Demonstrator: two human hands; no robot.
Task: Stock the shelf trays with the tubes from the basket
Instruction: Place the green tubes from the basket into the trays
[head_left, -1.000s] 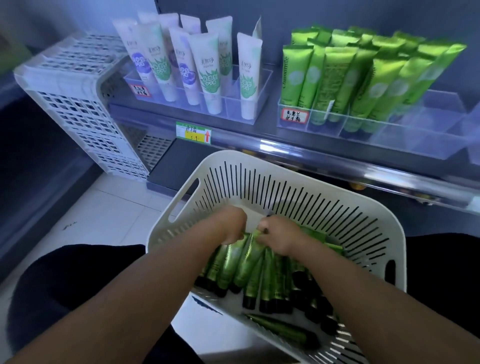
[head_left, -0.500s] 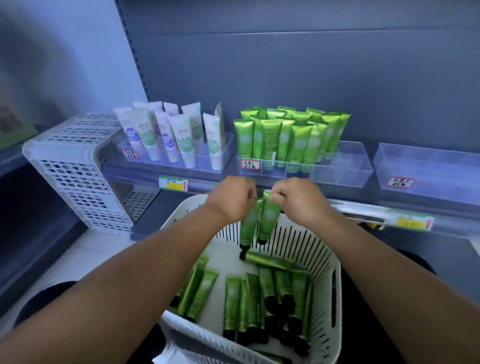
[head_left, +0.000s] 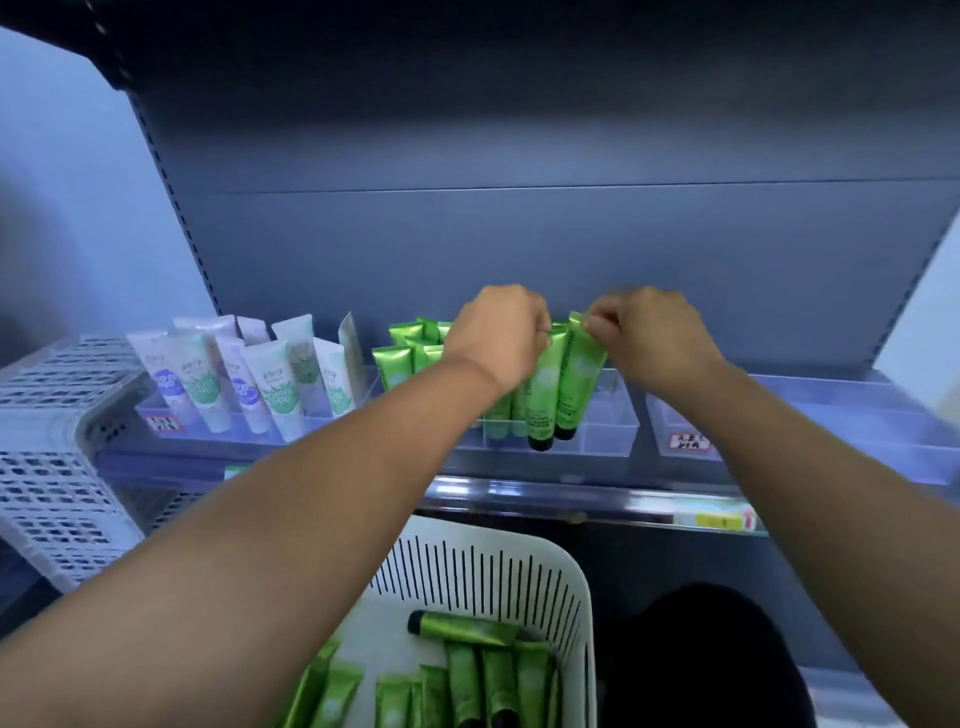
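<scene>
My left hand pinches the crimped top of a green tube, and my right hand pinches the top of a second green tube. Both tubes hang cap-down over the front right of the clear middle shelf tray, which holds several upright green tubes behind my left hand. Below, the white slotted basket holds several more green tubes lying flat.
A clear tray of white tubes stands at the left of the shelf. Another clear tray with a red label sits at the right. A white lattice crate lies on its side at far left. Price tags line the shelf edge.
Both hands have risen from above the basket up to the middle tray, each carrying a green tube. The view has tilted upward, so the basket now sits at the bottom.
</scene>
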